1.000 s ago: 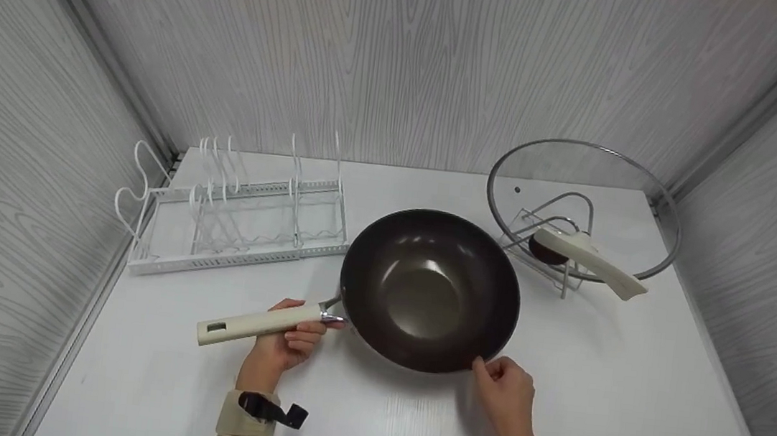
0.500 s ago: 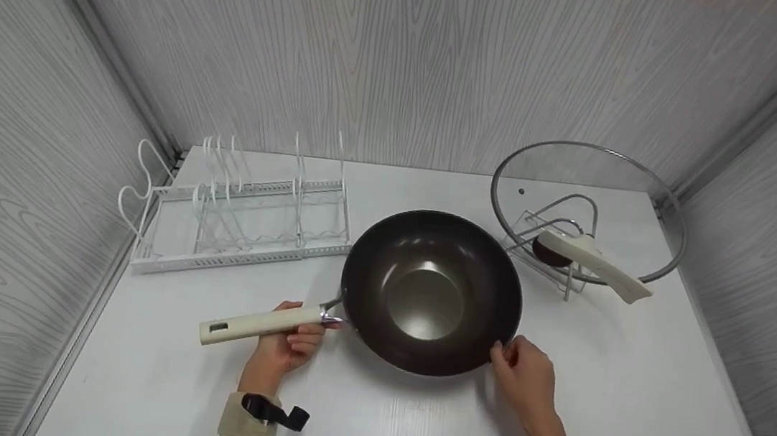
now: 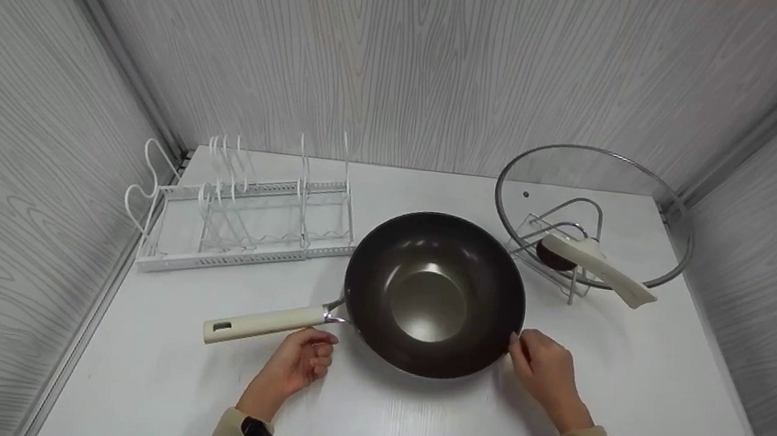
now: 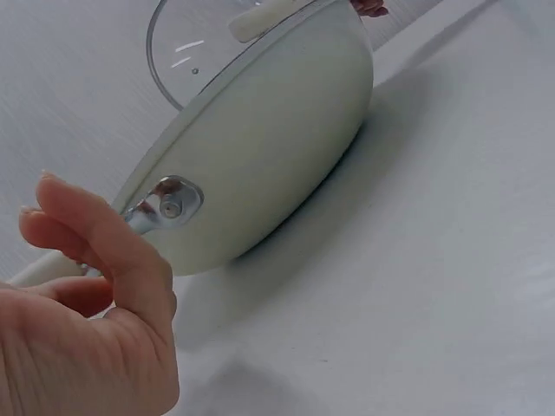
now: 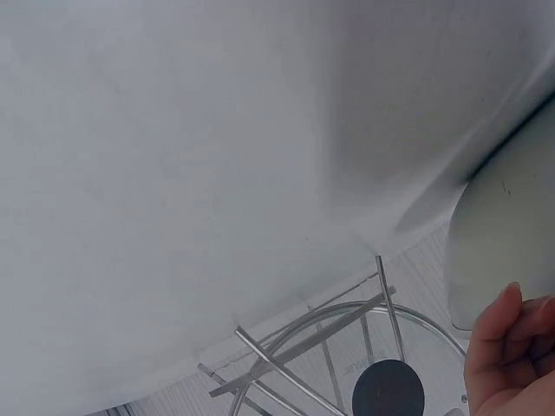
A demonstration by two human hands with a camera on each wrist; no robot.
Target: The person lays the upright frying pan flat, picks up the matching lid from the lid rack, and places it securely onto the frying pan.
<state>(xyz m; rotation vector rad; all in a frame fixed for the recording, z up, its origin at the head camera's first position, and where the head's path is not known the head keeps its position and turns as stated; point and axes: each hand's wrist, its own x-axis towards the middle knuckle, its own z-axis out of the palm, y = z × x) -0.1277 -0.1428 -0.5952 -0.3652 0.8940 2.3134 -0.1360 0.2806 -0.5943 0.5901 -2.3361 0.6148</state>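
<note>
A wok [image 3: 430,302] with a dark inside and a pale outside [image 4: 269,130] sits on the white table, its cream handle [image 3: 265,323] pointing left. My right hand [image 3: 545,372] pinches the wok's rim at the lower right; the right wrist view shows that hand [image 5: 516,355] against the pale wall. Just below the handle's inner end is my left hand [image 3: 297,364], its fingers loosely bent and not wrapped around the handle. In the left wrist view the left hand [image 4: 104,303] is close to the metal handle bracket [image 4: 171,204]; whether it touches is unclear.
A white wire rack [image 3: 247,259] with upright dividers stands at the back left. On the back right, a glass lid [image 3: 691,243] with a cream grip [image 3: 600,269] leans in a metal wire stand [image 3: 571,302]. Grey wood-grain panels [image 3: 404,68] enclose the table.
My left hand has let go of the wok handle and dropped slightly below it. My right hand has slid along the rim, rightward and up. The wok stays nearly in place.
</note>
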